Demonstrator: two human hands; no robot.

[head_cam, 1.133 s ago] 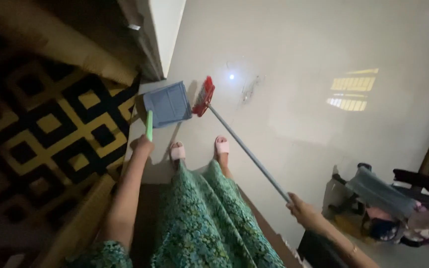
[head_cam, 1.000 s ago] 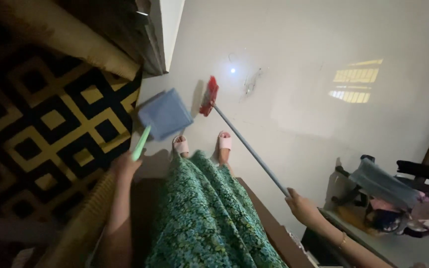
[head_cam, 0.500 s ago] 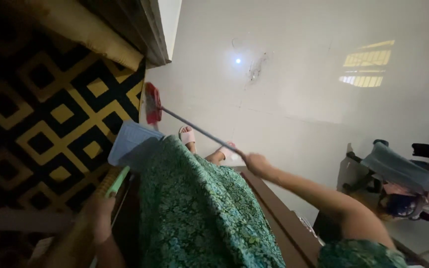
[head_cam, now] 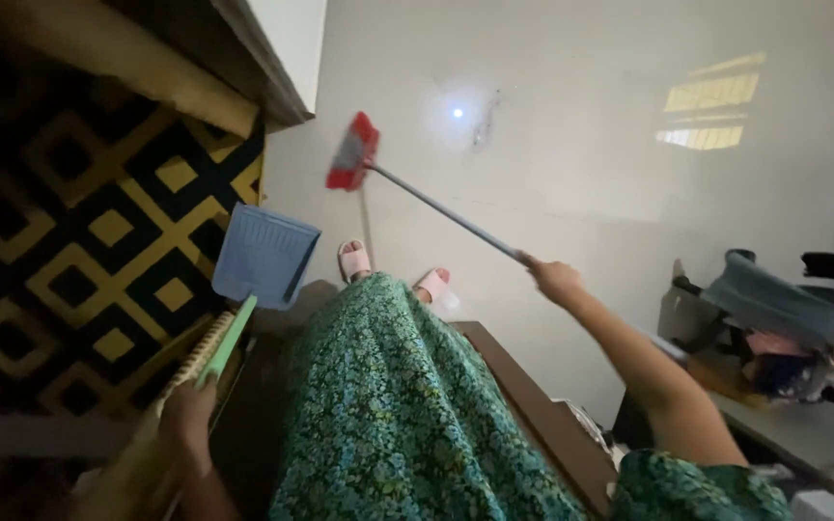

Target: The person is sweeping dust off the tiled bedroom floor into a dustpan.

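Broom [head_cam: 417, 193] is in your right hand [head_cam: 554, 282]: fingers wrapped tight round the far end of the thin grey pole, arm stretched out ahead and to the right. Pole runs up and left from that fist to the red head [head_cam: 351, 152], which sits near the bottom edge of the white wall panel [head_cam: 287, 39] and over the pale tiled floor [head_cam: 581, 145]. Can't tell whether the bristles touch the floor or float just above it.

Dustpan [head_cam: 264, 255], blue, is in your left hand [head_cam: 188, 417]: fist shut round the lower end of its green handle [head_cam: 229, 340], pan end pointing up and away from you, open face toward the camera. It hangs over the edge of the black and yellow patterned rug [head_cam: 79, 232], just left of your feet. Broom head and dustpan are apart, head up and right of the pan.

Pink slippers [head_cam: 354, 259] show on the floor below the broom pole, half covered by your green floral skirt [head_cam: 398, 405]. Bright light spot [head_cam: 457, 113] reflects on the tile, right of the broom head, with a faint smudge or hair strand beside it. Clutter of cloth and dark objects [head_cam: 774, 318] sits at the right edge, well clear of both tools.
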